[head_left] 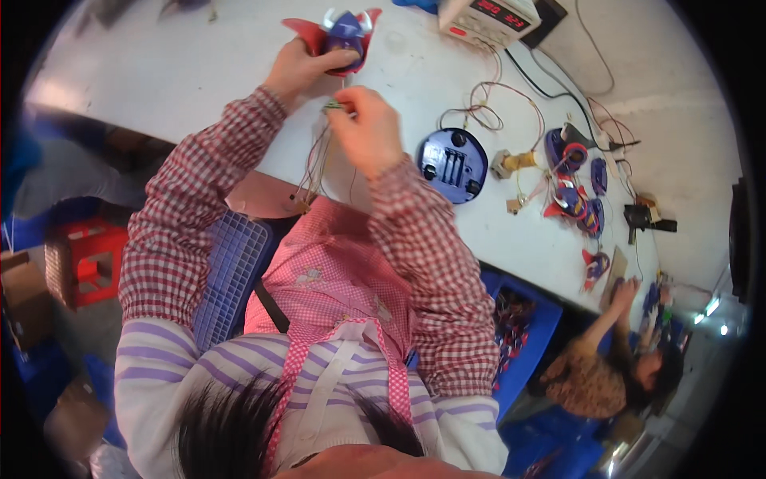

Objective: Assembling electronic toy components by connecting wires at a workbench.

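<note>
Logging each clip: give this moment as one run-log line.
left hand: holds blue-and-red plastic toy part | right hand: pinches thin wires beneath it | nearby: round blue plastic base on white table

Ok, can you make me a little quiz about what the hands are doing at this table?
1. True or false: the left hand holds a red and purple toy.
2. What does the right hand pinch? A) thin wires B) a spoon C) a pencil
3. Fill in: the round blue base lies on the white ____.

Key: 1 true. 2 A. 3 table.
</note>
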Demonstrator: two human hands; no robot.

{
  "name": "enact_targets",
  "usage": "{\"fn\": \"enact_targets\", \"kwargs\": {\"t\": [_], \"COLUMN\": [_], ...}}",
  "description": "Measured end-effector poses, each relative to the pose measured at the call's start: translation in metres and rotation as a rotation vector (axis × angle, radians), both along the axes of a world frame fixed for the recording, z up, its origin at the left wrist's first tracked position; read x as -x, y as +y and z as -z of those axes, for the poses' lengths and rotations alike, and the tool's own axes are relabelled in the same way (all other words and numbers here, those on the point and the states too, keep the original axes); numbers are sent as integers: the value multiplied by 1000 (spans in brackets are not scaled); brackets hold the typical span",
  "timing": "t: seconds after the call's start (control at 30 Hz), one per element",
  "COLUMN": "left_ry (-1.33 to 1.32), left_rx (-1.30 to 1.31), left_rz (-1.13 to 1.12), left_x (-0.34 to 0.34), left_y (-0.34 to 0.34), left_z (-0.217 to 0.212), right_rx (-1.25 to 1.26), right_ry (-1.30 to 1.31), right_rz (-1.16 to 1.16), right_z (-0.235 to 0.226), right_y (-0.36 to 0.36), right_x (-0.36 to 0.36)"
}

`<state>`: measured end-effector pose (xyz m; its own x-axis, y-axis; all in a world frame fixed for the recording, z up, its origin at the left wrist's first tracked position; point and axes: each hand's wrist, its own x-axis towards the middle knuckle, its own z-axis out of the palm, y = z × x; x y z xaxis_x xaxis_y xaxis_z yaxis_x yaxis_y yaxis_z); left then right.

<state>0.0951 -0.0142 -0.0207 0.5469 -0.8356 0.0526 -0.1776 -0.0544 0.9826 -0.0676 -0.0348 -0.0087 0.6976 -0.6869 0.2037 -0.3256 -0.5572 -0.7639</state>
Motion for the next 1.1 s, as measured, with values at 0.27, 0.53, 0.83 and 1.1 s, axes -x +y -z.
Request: {"fn": "enact_targets", "kwargs": {"t": [0.27, 0.53, 0.83, 1.1], "left_ry": [499, -28, 573, 100], "left_rx": [226, 286, 250, 0], "left_rz": [441, 419, 298, -436], "left_x": [97, 139, 61, -261], "left_y": [11, -20, 60, 161], "left_z": [-27, 26, -33, 3], "right_rx": [-72, 367, -77, -518], "right_ry": [-213, -90, -352, -592], "right_rz": [329, 374, 187, -369], "right_z": [-23, 42, -46, -112], "right_y": [-57, -82, -15, 42], "right_x": [121, 155, 67, 93]}}
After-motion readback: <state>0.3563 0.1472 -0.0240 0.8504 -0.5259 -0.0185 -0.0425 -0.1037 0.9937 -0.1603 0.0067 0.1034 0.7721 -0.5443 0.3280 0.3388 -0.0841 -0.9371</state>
